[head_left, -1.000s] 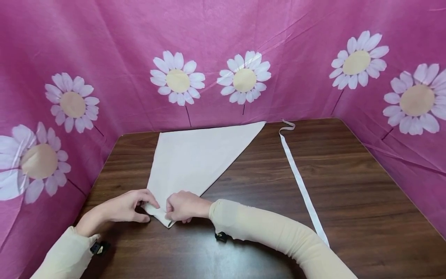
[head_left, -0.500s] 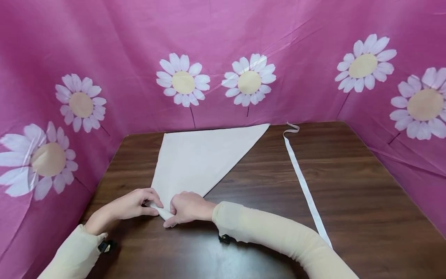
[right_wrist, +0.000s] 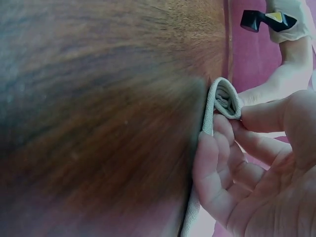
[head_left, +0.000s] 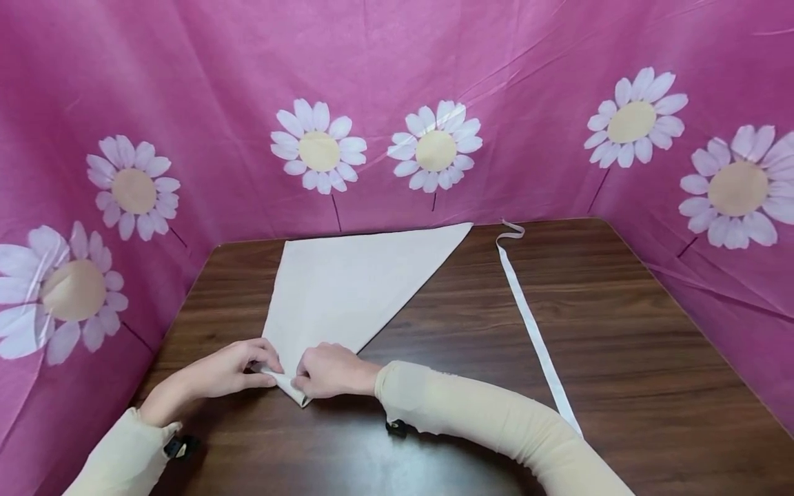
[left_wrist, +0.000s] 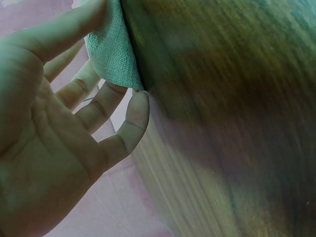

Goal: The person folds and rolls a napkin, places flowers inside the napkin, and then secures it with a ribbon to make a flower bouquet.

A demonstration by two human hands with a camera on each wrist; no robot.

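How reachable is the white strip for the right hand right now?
Probably yes: most of the white strip lies exposed on the table, but the right hand would first have to let go of the cloth.

I can read no text, brand or number from my end. In the head view, the black clip (head_left: 176,446) to the near left of the cloth (head_left: 350,282) bears a yellow patch (right_wrist: 280,18); any lettering there is too small for me to tell.
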